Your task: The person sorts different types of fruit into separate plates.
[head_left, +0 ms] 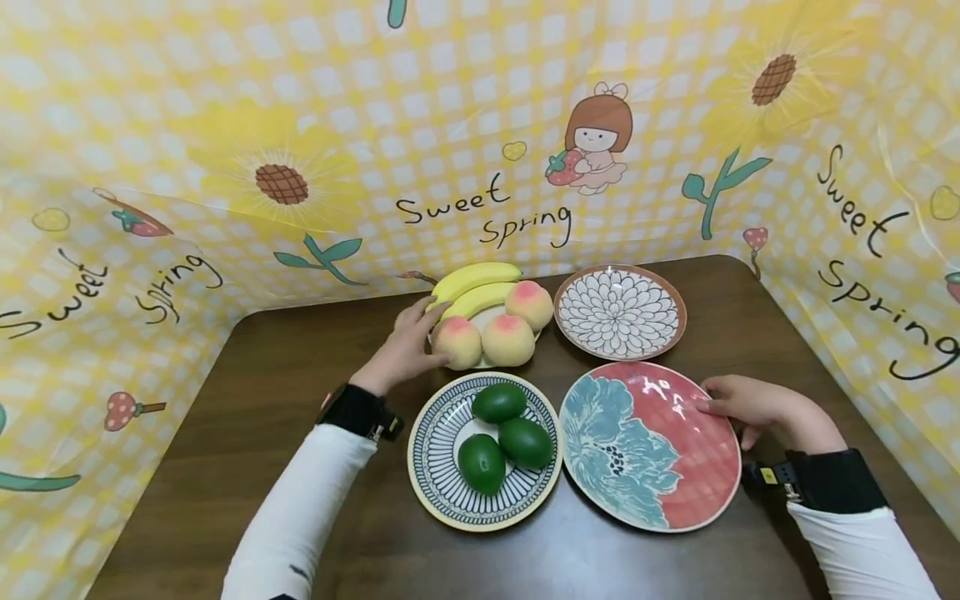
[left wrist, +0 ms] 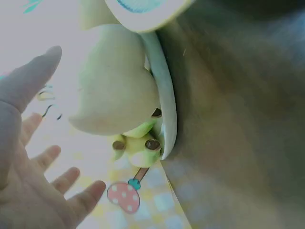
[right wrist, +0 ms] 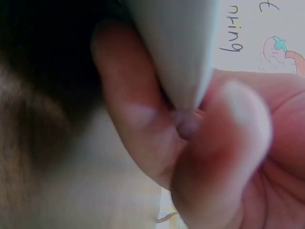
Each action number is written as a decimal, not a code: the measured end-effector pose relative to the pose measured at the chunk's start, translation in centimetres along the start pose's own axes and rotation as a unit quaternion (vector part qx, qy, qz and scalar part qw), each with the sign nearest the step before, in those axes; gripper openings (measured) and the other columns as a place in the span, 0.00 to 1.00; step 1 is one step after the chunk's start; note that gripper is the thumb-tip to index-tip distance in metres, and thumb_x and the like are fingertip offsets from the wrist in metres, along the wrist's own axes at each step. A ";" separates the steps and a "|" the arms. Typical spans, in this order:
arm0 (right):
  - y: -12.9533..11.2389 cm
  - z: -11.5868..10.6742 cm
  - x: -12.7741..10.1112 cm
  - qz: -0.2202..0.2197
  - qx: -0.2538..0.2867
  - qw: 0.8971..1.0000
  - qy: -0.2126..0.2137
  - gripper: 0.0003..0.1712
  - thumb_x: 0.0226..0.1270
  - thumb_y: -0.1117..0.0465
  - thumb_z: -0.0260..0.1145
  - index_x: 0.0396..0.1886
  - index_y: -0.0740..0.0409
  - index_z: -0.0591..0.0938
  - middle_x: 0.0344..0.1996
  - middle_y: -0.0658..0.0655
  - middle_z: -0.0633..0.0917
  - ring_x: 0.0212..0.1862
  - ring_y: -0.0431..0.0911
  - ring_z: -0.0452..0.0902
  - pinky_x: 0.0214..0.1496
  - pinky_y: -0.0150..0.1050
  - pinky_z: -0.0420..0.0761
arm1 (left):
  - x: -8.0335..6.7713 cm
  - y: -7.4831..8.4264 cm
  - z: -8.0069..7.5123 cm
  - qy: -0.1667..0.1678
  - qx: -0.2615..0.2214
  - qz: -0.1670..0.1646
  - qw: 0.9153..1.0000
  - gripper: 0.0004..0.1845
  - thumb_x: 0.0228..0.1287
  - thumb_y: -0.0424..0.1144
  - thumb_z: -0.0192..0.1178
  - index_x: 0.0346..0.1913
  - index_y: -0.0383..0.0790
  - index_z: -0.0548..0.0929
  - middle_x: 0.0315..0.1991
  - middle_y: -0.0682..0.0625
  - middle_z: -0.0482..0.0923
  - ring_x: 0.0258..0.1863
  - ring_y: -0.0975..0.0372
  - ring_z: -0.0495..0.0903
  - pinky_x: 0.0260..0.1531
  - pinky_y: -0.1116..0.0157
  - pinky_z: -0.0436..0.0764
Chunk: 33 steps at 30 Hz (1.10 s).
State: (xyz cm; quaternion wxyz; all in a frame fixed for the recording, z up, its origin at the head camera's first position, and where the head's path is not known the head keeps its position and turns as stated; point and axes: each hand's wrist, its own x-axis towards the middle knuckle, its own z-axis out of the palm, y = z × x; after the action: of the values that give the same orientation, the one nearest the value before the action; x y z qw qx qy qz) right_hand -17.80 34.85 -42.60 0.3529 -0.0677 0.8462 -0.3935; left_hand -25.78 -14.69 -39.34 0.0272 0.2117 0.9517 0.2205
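Note:
My left hand (head_left: 431,333) reaches to a white plate (head_left: 491,314) that holds two bananas (head_left: 476,279) and three peaches. Its straight fingers lie at the left side of the nearest peach (head_left: 456,342). The left wrist view shows that hand (left wrist: 28,167) spread, with the peach (left wrist: 114,90) and the plate rim (left wrist: 164,95) just beyond it. My right hand (head_left: 738,408) pinches the right rim of a red plate with a blue flower (head_left: 648,442). Thumb and finger (right wrist: 214,143) close on that rim (right wrist: 181,47).
A blue striped plate (head_left: 435,450) with three green fruits (head_left: 498,402) sits at the front centre. A brown-rimmed plate with a white petal pattern (head_left: 619,311) lies at the back right. The brown table (head_left: 300,367) is walled by a yellow printed sheet (head_left: 300,125).

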 end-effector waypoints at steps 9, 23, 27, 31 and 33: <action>-0.1 -0.3 0.2 -0.015 -0.020 1.000 0.003 0.17 0.81 0.60 0.55 0.56 0.72 0.71 0.27 0.52 0.84 0.18 0.39 0.77 0.23 0.34 0.81 | 2.9 -0.2 0.4 -0.088 -0.018 0.028 0.996 0.39 0.63 0.41 0.69 0.74 0.32 0.68 0.73 0.29 0.64 0.73 0.35 0.63 0.72 0.38 0.63; 0.7 -0.5 0.3 -0.021 0.013 1.000 -0.007 0.16 0.81 0.61 0.54 0.55 0.72 0.71 0.25 0.51 0.85 0.19 0.38 0.80 0.23 0.32 0.81 | 5.1 1.0 1.3 -0.132 0.049 -0.016 0.990 0.41 0.52 0.48 0.75 0.69 0.41 0.74 0.68 0.35 0.70 0.62 0.47 0.75 0.62 0.48 0.76; 0.5 -0.6 0.3 -0.022 0.019 0.999 -0.013 0.17 0.81 0.61 0.54 0.57 0.72 0.70 0.25 0.51 0.85 0.19 0.38 0.80 0.24 0.32 0.81 | 5.2 1.3 1.3 -0.123 0.084 -0.029 0.988 0.42 0.49 0.51 0.77 0.68 0.44 0.75 0.65 0.37 0.73 0.57 0.48 0.78 0.58 0.48 0.78; 0.5 -0.5 0.3 -0.021 0.020 0.999 -0.014 0.19 0.81 0.61 0.54 0.58 0.73 0.70 0.24 0.51 0.85 0.19 0.37 0.80 0.24 0.32 0.82 | 5.3 1.4 1.5 -0.111 0.100 -0.023 0.989 0.39 0.48 0.49 0.77 0.64 0.43 0.76 0.62 0.36 0.75 0.53 0.48 0.80 0.54 0.49 0.79; 0.5 -0.5 0.3 -0.020 0.021 0.999 -0.014 0.19 0.81 0.61 0.54 0.59 0.74 0.70 0.24 0.51 0.85 0.19 0.37 0.81 0.24 0.32 0.82 | 5.3 1.4 1.7 -0.105 0.102 -0.018 0.989 0.37 0.47 0.48 0.76 0.63 0.42 0.77 0.60 0.36 0.76 0.51 0.49 0.80 0.53 0.50 0.80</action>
State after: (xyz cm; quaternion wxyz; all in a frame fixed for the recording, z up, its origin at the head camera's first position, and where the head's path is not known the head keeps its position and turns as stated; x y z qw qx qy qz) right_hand -18.26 35.40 -42.84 0.3577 -0.0832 0.8315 -0.4169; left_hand -29.81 -10.71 -40.05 0.1092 0.2184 0.9648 0.0978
